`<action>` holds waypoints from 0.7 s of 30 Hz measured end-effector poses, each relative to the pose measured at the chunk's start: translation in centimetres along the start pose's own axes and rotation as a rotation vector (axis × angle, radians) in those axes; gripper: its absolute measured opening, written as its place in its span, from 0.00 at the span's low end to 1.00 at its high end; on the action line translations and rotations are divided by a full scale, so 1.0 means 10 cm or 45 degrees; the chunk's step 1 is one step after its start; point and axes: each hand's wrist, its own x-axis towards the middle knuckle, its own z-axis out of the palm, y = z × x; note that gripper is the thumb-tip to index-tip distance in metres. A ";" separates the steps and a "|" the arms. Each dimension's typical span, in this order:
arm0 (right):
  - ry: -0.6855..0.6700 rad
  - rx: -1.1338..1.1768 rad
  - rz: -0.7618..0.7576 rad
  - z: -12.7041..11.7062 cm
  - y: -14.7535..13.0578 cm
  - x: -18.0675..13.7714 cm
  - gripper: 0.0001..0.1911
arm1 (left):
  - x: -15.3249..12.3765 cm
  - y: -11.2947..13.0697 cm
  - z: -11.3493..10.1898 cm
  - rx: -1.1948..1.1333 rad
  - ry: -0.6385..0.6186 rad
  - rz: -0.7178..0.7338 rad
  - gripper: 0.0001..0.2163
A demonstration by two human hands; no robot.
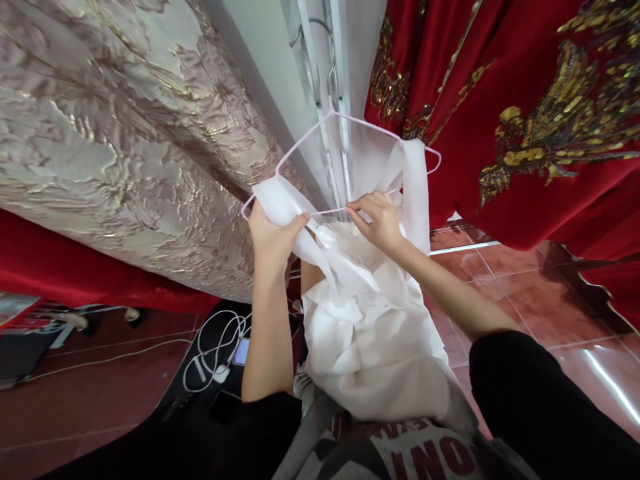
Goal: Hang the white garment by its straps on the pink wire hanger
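Note:
A pale pink clothes hanger [367, 122] hangs by its hook in front of a metal rail. A white garment [370, 340] drapes from it, one wide strap [416, 193] over the right arm of the hanger and the other near the left end. My left hand [273, 233] is closed around the left strap by the hanger's lower corner, its thumb along the lower bar. The fingers of my right hand [377, 217] pinch that thin lower bar near its middle. Below my hands the garment falls in loose folds over my lap, hiding its lower part.
Pinkish-gold textured fabric [140, 147] hangs close on the left. A red gown with gold sequins [540, 140] hangs on the right. A metal rail [345, 87] stands upright ahead. White cables [220, 333] and a phone [241, 351] lie on a black surface at lower left.

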 end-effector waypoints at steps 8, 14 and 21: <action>-0.011 0.071 0.008 -0.02 -0.01 0.02 0.19 | 0.08 0.43 -0.22 -0.626 -0.132 -0.286 0.16; 0.022 0.056 -0.044 -0.10 -0.01 0.01 0.18 | 0.27 0.22 -0.56 -0.650 0.177 -0.283 0.10; 0.001 0.091 -0.131 -0.08 0.03 0.00 0.14 | -0.11 -0.24 -0.25 -1.200 0.189 -0.580 0.09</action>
